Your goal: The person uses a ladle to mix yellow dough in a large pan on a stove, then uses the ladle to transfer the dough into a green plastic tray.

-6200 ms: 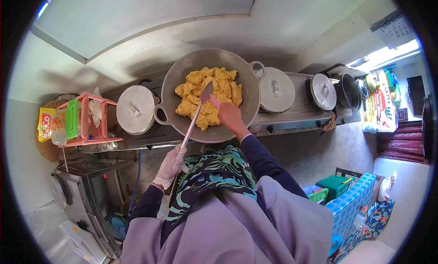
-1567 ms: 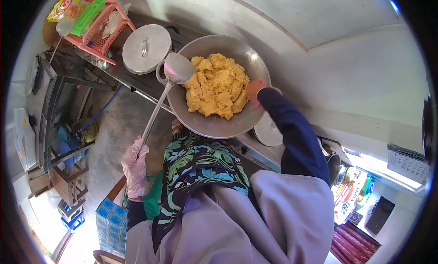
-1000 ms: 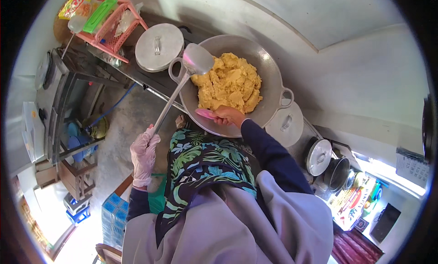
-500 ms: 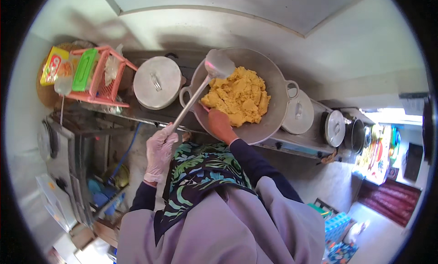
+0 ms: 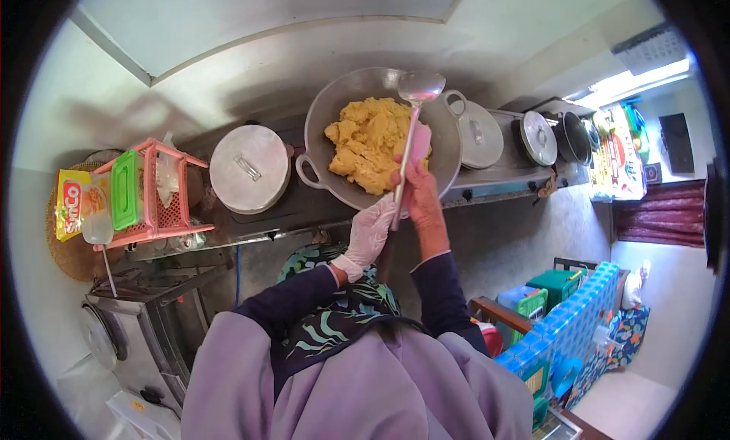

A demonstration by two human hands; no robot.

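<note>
A wide grey wok with two loop handles holds a lumpy yellow dough-like mass. My left hand, in a clear glove, is closed on the lower handle of a long metal ladle. The ladle's round bowl hangs over the wok's far right rim. Bare and closed, my right hand grips a pink spatula, its blade up beside the ladle's handle. Fingers of the right hand also lie against that handle.
A lidded pot sits left of the wok, beside a pink rack with a green-lidded box. Further right along the counter are another lidded pot, smaller pans and a blue-checked table behind.
The ladle has swung from the wok's left side to its right. Both hands have come together at its handle, and the pink spatula has risen out of the yellow mass.
</note>
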